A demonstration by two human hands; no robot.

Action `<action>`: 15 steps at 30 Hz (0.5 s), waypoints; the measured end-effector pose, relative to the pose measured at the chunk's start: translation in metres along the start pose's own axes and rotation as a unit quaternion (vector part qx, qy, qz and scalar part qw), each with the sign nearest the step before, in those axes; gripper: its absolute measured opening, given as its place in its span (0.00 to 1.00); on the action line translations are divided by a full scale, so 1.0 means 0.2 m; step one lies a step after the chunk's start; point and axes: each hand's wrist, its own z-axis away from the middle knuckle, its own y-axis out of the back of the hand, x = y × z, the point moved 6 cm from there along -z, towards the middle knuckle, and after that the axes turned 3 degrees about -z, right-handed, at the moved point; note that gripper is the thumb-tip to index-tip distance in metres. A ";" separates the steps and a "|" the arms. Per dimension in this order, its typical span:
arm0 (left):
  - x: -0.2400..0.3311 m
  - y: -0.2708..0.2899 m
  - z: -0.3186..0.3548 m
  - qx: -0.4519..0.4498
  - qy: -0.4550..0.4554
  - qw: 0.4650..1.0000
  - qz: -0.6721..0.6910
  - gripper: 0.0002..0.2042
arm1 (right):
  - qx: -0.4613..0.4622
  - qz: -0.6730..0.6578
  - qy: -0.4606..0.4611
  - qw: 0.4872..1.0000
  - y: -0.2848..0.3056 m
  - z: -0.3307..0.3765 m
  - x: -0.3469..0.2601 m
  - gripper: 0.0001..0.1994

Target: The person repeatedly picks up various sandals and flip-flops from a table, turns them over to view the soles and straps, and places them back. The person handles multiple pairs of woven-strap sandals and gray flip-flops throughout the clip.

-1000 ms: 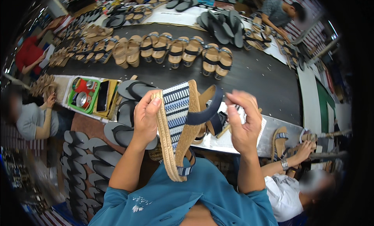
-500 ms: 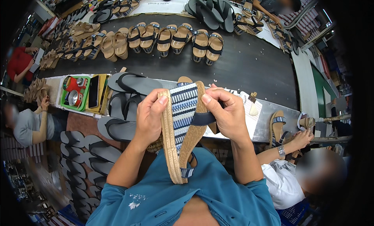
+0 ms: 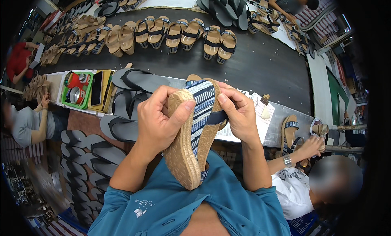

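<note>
Between my two hands a wedge sandal [image 3: 201, 114] is held on its side above my lap. It has a striped blue and white fabric wedge, a braided rope edge, a dark strap and a tan patterned sole that partly faces up. My left hand [image 3: 161, 114] grips the heel end, thumb on the rope edge and fingers behind the sole. My right hand [image 3: 238, 109] pinches the cork footbed edge at the heel, near the dark strap. Just beyond them a second sandal [image 3: 193, 78] lies partly hidden on the bench.
Grey flip-flops [image 3: 136, 83] lie left of my hands, beside a green tray [image 3: 64, 95] with red-and-silver tins. Paired sandals [image 3: 177, 34] line the dark belt [image 3: 260, 65]. A brush [image 3: 265, 99] rests on white paper at right. A co-worker's hand [image 3: 311, 146] works near a sandal [image 3: 290, 132].
The sandal has turned so its patterned sole now shows. My left hand has rolled with it, its fingers shifting over the heel. The co-worker's hand at right has moved slightly.
</note>
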 end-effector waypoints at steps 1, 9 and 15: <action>0.01 0.00 0.00 0.003 -0.010 1.000 -0.016 0.15 | 0.001 -0.013 -0.002 1.000 0.00 0.00 0.01 0.13; -0.01 0.00 0.00 0.030 -0.002 0.998 -0.062 0.13 | 0.051 0.315 0.143 0.937 -0.09 0.12 -0.05 0.26; -0.13 -0.05 -0.01 -0.001 0.026 0.996 -0.085 0.10 | -0.007 0.222 0.063 0.973 -0.07 0.22 0.18 0.33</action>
